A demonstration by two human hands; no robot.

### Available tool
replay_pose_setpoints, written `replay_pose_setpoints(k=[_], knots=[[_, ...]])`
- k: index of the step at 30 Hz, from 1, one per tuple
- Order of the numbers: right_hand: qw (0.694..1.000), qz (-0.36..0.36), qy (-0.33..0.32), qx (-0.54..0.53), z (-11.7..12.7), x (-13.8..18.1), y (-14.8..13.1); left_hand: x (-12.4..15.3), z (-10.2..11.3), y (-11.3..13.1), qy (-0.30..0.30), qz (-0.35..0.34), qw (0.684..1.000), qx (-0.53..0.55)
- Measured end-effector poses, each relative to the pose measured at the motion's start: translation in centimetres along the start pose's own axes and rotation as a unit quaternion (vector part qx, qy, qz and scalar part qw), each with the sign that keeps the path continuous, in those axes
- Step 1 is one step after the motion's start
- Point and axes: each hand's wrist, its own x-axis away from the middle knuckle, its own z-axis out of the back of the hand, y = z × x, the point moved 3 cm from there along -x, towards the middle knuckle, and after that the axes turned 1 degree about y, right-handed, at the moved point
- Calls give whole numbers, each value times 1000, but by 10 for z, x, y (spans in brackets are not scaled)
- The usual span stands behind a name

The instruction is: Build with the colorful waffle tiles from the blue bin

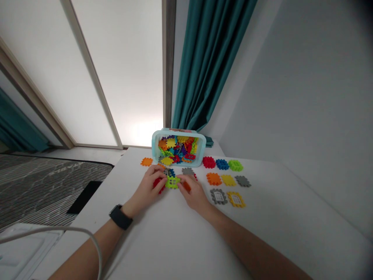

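Between my two hands is a lime-green window-shaped building tile (173, 182) with notched edges. My left hand (151, 185), with a dark watch on its wrist, pinches the tile's left edge. At the right edge, the fingers of my right hand (192, 192) close on the same tile. A red tile (159, 185) lies partly under my left fingers, and an orange piece (187, 187) shows by my right fingers. Just beyond are a grey tile (188, 171) and a blue piece (171, 173), both partly covered.
A pale blue bin (202, 149) full of mixed tiles stands at the table's back. To the right lie red (209, 162), blue (222, 164), green (236, 165), orange (214, 179) and yellow tiles (228, 180), plus framed ones. A white cable (87, 231) crosses the lower left.
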Motion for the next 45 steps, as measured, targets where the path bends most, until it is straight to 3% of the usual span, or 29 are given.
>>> replay_pose_setpoints(k=[12, 15, 25, 34, 45], knots=[[988, 147, 32, 29, 7, 0, -10, 3, -3, -8, -78, -44, 994, -66], [986, 157, 34, 44, 5, 2, -9, 4, -3, -13, -73, -65, 991, -88], [964, 213, -48, 154, 3, -2, -20, 2, 13, -13, -34, -143, 961, -233], [968, 197, -49, 147, 5, -3, -12, 3, 10, -9, -59, -179, 944, -269], [980, 163, -25, 108, 6, -4, -11, 3, 10, -14, -41, -152, 957, -244]])
